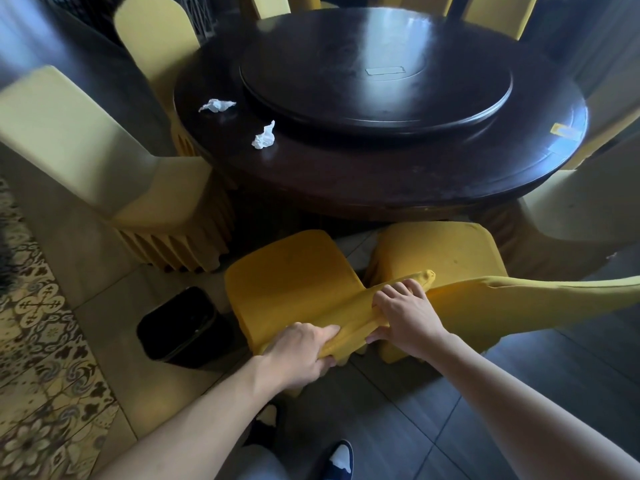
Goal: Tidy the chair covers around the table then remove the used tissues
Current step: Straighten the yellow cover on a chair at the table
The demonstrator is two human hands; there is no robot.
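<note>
At the far left a covered chair (114, 168) sits with its pale cover smooth, and a black bin (180, 325) stands on the floor near it. My left hand (298, 355) is closed on the bunched lower edge of the yellow chair cover (294, 275) right in front of me, fingers curled under the fold. Up on the dark round surface (381, 178), two crumpled tissues (264, 136) lie untouched near its left edge, beside the turntable (375, 81). My right hand (407, 315) pinches the same twisted ridge of cloth, and further right a second yellow cover (450, 251) looks loose, though the blur there keeps me from being sure. I judge the job is early: this cover is mid-straightening, others may need checking, and both tissues remain to collect.
</note>
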